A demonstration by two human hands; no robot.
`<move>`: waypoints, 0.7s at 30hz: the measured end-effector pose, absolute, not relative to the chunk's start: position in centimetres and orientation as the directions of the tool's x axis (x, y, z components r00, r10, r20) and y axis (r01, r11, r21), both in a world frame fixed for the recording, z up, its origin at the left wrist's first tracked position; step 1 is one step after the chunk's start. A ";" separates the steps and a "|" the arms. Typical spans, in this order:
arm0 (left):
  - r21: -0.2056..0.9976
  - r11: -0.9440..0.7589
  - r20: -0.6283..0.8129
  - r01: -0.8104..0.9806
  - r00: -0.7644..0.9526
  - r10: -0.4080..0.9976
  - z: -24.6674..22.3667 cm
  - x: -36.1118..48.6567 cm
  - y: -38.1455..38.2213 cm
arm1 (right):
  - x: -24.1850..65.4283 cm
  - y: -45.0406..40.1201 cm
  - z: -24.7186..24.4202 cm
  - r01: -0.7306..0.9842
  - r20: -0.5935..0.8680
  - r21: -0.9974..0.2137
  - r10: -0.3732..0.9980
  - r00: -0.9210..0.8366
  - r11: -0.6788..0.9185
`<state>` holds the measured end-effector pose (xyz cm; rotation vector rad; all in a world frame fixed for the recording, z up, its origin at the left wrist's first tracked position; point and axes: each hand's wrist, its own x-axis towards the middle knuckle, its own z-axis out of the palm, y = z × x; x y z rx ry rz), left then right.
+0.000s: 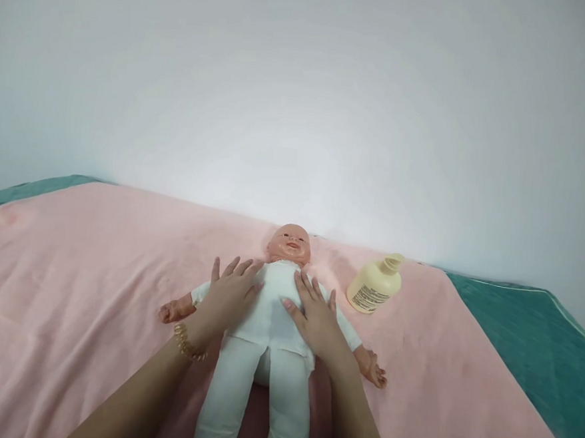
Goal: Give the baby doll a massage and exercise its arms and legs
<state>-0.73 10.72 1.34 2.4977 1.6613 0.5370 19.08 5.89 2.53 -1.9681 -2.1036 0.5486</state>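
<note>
A baby doll point(278, 311) with a white cloth body lies on its back, head away from me and arms spread to both sides. My left hand point(230, 295) rests on the left side of its chest and shoulder, fingers spread, a gold bracelet at the wrist. On the right side of the chest lies my right hand point(316, 311), its fingers also apart. Neither hand grips anything. A pale yellow pump bottle point(375, 285) leans on the cloth to the right of the doll's head.
A pink blanket point(93, 265) with soft folds lies under the doll and bottle. Green cloth point(529, 336) shows beyond it at the right and far left. A plain pale wall point(291, 99) rises behind.
</note>
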 end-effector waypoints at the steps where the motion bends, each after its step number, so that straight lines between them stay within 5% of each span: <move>1: 0.300 -0.450 0.220 0.841 0.398 0.891 1.8 -0.7 10.4 | 19.4 5.8 2.7 0.922 -0.121 -0.387 0.990 -0.068 0.016; 6: 0.458 -0.744 0.177 0.487 0.770 0.613 5.2 -0.7 7.7 | 20.5 5.5 3.4 0.948 -0.188 -0.313 0.982 -0.008 -0.052; 11: 0.599 -0.759 0.117 0.255 0.910 0.398 7.5 -0.3 5.4 | 20.9 5.5 3.4 0.951 -0.218 -0.299 0.976 0.016 -0.082; 16: 0.619 -0.750 0.072 0.234 0.934 0.351 6.1 0.4 6.3 | 21.2 5.5 3.4 0.951 -0.216 -0.299 0.976 0.008 -0.074; 21: 0.527 -0.778 0.108 0.342 0.881 0.461 4.1 0.6 8.4 | 21.6 5.1 3.6 0.956 -0.210 -0.287 0.978 0.000 -0.062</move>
